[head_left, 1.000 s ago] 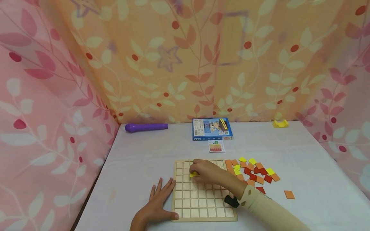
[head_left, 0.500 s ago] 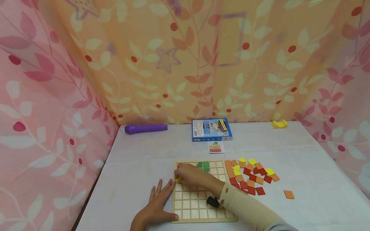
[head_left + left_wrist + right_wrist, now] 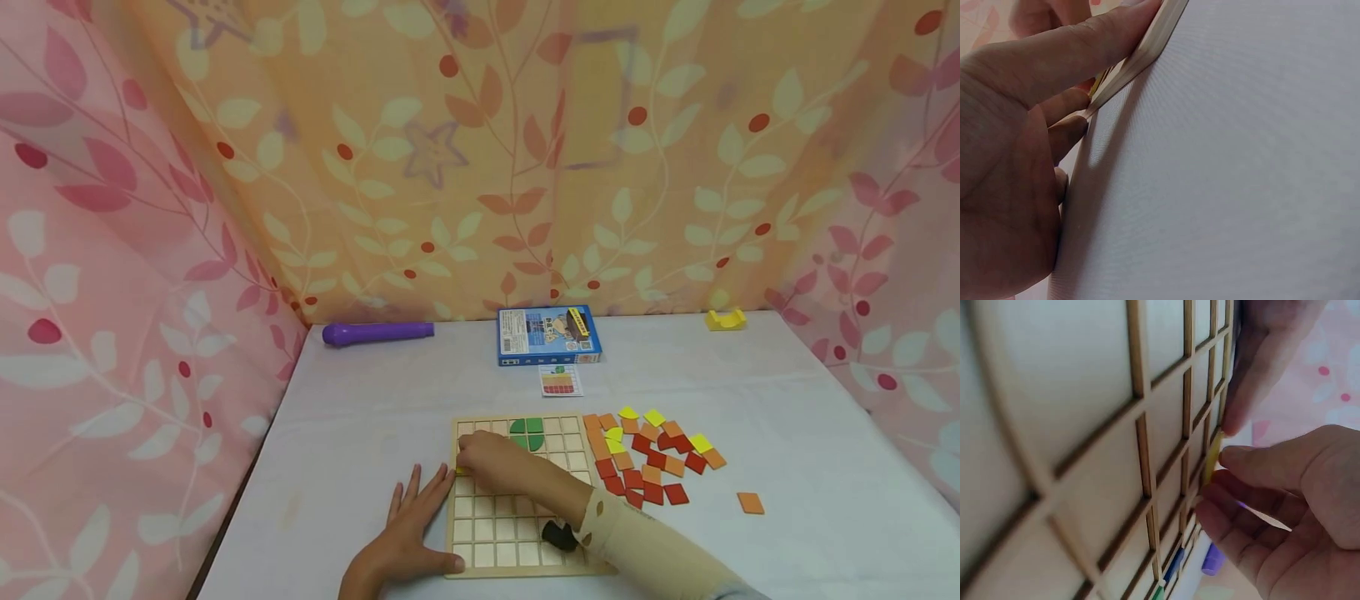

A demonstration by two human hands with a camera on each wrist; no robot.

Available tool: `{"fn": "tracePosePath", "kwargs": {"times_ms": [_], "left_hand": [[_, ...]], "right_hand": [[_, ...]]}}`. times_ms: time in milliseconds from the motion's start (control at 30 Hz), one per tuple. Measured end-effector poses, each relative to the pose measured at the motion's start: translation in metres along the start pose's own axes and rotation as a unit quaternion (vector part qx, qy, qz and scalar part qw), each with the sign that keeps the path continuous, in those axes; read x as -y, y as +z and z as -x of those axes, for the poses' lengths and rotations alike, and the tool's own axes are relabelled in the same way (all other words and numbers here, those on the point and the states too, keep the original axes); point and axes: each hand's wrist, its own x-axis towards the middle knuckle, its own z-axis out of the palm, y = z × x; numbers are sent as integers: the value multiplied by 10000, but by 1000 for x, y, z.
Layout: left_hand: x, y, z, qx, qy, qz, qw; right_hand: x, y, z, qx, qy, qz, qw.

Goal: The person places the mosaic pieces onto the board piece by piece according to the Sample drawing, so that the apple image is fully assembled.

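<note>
A wooden grid board lies on the white table, with green pieces in its top row. My right hand pinches a small yellow tile at the board's left column; the tile stands on edge against the grid between thumb and fingertips. My left hand lies flat on the table, fingers straight, pressing the board's left edge. The left hand's fingers touch the board's rim.
A pile of red, orange and yellow tiles lies right of the board, one orange tile apart. Further back are a pattern card, a blue box, a purple cylinder and a yellow piece. Patterned curtains wall in the table.
My right hand carried the yellow tile leftward from the board's upper middle to its left column, uncovering the green pieces. The left hand stayed in place.
</note>
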Motion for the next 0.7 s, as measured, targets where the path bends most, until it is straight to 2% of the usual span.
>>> {"fn": "tracePosePath", "kwargs": {"times_ms": [100, 167, 267, 333, 433, 567, 700], "left_hand": [[0, 0, -1, 4, -32, -1, 10000], [0, 0, -1, 16, -88, 41, 10000], [-2, 0, -1, 35, -239, 118, 9996], [-3, 1, -2, 27, -336, 123, 9994], [-4, 1, -2, 20, -411, 79, 9991], [-3, 1, -2, 33, -427, -15, 9991], [-3, 1, -3, 24, -450, -83, 9990]], "right_hand": [[0, -4, 18, -8, -126, -167, 9998], [-4, -8, 35, -67, -113, -563, 9983], [-16, -16, 65, -272, 129, -1057, 9939], [-28, -22, 84, -421, 520, -1229, 9902], [-44, -30, 112, -535, 1400, -1278, 9804], [-63, -39, 143, -634, 2416, -978, 9633], [-78, -42, 162, -659, 3018, -596, 9492]]}}
